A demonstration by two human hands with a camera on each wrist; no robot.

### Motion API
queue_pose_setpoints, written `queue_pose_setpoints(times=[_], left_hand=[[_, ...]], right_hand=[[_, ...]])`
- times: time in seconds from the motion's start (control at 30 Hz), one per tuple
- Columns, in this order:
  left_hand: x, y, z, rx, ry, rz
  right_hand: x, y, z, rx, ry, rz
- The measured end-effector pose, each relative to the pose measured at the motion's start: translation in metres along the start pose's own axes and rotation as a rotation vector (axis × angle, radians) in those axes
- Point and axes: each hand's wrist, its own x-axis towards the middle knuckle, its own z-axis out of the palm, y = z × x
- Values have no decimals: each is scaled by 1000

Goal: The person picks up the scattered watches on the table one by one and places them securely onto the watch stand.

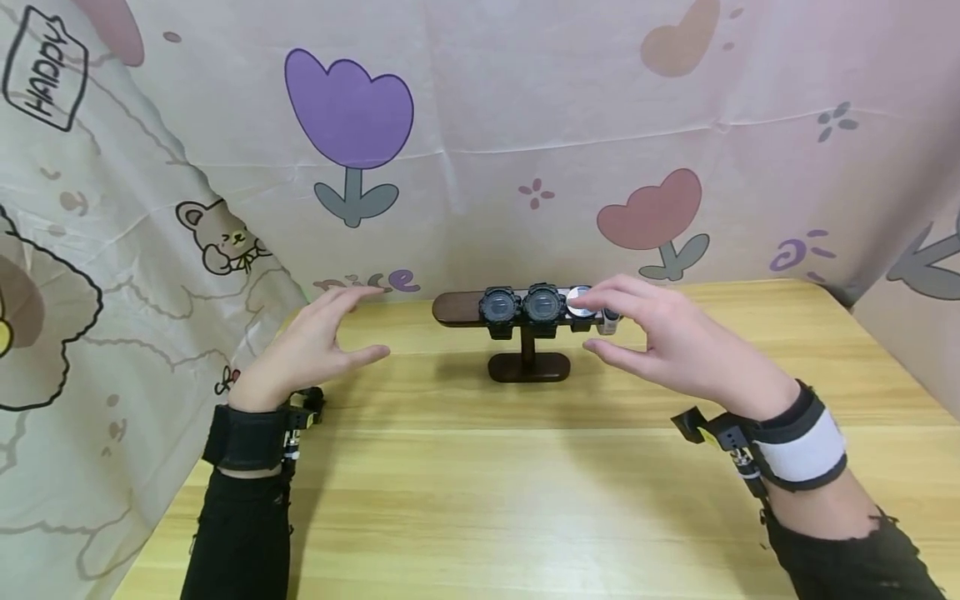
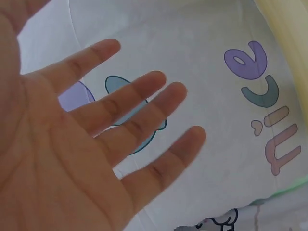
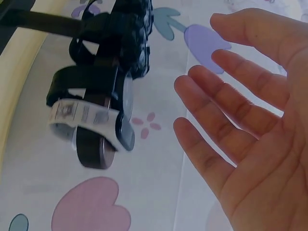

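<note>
A dark wooden T-shaped watch stand [image 1: 528, 367] stands at the back of the yellow table [image 1: 525, 492]. On its bar hang two black chunky watches [image 1: 522, 307] and a silver-faced watch [image 1: 579, 303] at the right end. My right hand [image 1: 660, 333] hovers just right of the bar, fingers spread and empty. In the right wrist view the watches [image 3: 103, 96] hang left of my bare fingers [image 3: 216, 120], apart from them. My left hand [image 1: 322, 342] floats left of the stand, fingers [image 2: 139, 110] spread, holding nothing.
A printed fabric backdrop [image 1: 480, 142] with tulips and bears closes the back and both sides. The table's right edge [image 1: 892, 350] meets the cloth. Light wood stretches between my forearms toward the front.
</note>
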Motion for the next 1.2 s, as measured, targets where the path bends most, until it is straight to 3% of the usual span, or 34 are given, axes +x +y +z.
queue_pose_setpoints(times=[0.63, 1.2], left_hand=[[-4, -7, -2, 64, -57, -60], [-21, -33, -4, 88, -202, -273]], right_hand=[[2, -24, 19, 23, -67, -85], [9, -38, 40, 34, -156, -124]])
